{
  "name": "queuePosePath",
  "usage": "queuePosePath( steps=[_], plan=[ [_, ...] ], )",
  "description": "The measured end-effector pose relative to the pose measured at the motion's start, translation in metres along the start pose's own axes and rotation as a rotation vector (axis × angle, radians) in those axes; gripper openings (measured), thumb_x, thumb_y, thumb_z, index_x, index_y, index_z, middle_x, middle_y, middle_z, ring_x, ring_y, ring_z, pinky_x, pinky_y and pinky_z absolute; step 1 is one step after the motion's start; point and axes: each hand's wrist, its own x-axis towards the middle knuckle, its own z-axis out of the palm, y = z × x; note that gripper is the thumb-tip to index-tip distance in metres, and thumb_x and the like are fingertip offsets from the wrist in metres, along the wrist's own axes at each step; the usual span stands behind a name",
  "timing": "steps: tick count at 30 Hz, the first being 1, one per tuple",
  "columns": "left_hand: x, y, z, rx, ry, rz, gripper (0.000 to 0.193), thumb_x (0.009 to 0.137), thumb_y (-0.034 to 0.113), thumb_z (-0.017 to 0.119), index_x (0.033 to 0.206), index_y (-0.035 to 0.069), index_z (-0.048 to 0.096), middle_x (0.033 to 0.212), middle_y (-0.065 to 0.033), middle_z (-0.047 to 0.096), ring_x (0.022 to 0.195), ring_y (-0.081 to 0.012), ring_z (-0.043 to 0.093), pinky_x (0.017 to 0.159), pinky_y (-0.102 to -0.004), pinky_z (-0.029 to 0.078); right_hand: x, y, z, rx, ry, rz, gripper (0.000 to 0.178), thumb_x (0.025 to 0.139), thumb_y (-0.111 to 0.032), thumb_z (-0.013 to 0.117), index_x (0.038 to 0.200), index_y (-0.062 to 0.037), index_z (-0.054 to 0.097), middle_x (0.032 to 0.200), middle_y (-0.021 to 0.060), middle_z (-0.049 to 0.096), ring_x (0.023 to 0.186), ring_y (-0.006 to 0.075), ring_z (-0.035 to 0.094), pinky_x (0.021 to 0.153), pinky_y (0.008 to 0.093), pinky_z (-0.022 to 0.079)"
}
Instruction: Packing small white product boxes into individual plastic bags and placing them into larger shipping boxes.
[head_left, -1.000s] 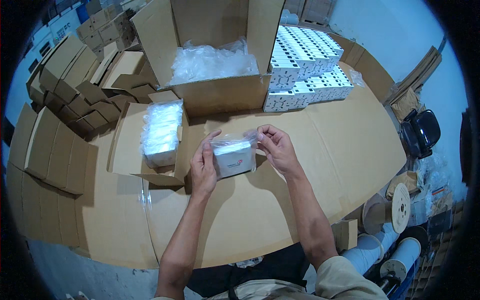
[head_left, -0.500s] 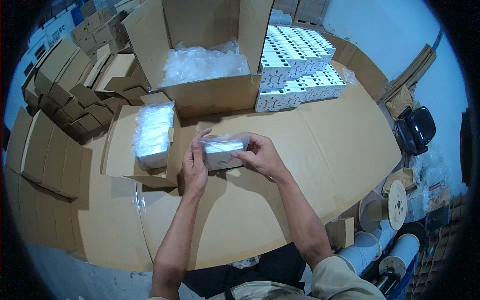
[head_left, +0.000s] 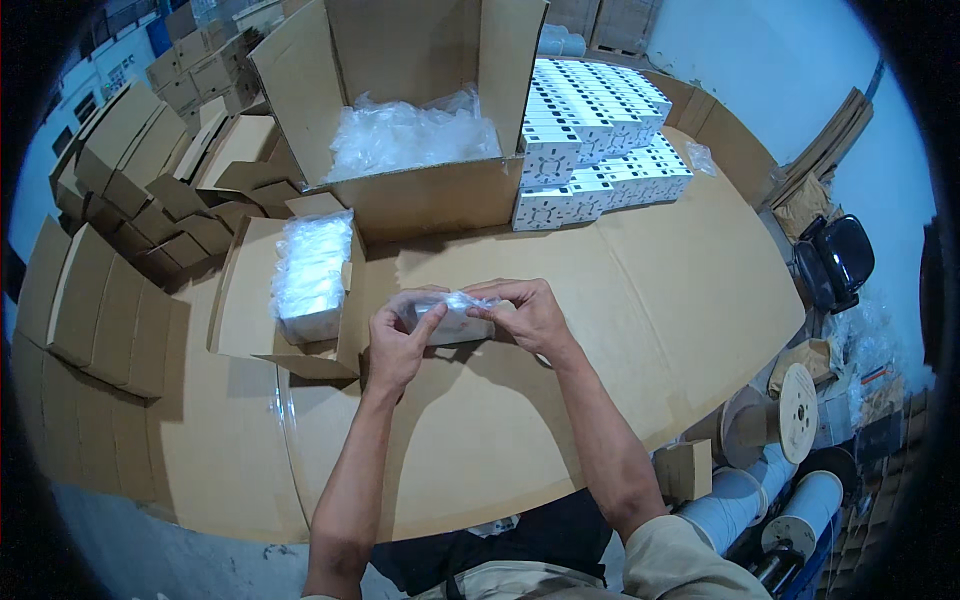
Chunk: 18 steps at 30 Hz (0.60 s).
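Note:
A small white box in a clear plastic bag point(head_left: 458, 327) is held low over the cardboard-covered table. My left hand point(head_left: 400, 340) grips its left end, thumb on the plastic. My right hand point(head_left: 527, 318) pinches the bag's upper edge at the other end. To the left, an open carton point(head_left: 240, 325) holds a row of white boxes wrapped in clear plastic point(head_left: 315, 275). Behind my hands stands a larger open carton point(head_left: 430, 198) with a heap of clear plastic bags point(head_left: 410, 133) inside.
Stacked white boxes with dark markings point(head_left: 600, 140) stand at the back right. Folded brown cartons point(head_left: 100, 320) line the left side. Beyond the table's right edge are a black chair point(head_left: 835, 258) and cable spools point(head_left: 797, 412).
My fingers have gathered the bag's top edge over the white box, whose front face was more visible before. The right hand has shifted slightly, its fingers now pinching the plastic.

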Motion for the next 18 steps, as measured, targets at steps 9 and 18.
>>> queuePosePath(
  steps=[9, 18],
  plan=[
    [0.002, -0.003, -0.007, 0.016, 0.003, 0.071, 0.011, 0.095, 0.011, 0.071, 0.091, 0.002, 0.065, 0.104, -0.0052, 0.072, 0.088, -0.0092, 0.06, 0.078, -0.0266, 0.049, 0.0, 0.001, -0.002, 0.019, -0.021, -0.069, 0.014, 0.084, -0.001, 0.076, 0.098, -0.0007, 0.078, 0.106, 0.0113, 0.076, 0.096, 0.016, 0.069, 0.087, 0.032, 0.056],
    [-0.001, -0.005, 0.005, 0.015, 0.155, 0.058, 0.017, 0.094, 0.018, 0.074, 0.092, 0.007, 0.06, 0.094, -0.0008, 0.065, 0.084, -0.007, 0.056, 0.076, -0.0258, 0.046, 0.003, 0.006, 0.004, 0.231, -0.011, 0.002, 0.016, 0.086, -0.002, 0.077, 0.082, -0.0007, 0.062, 0.105, 0.017, 0.073, 0.089, 0.0139, 0.067, 0.076, 0.0286, 0.056]
  ],
)
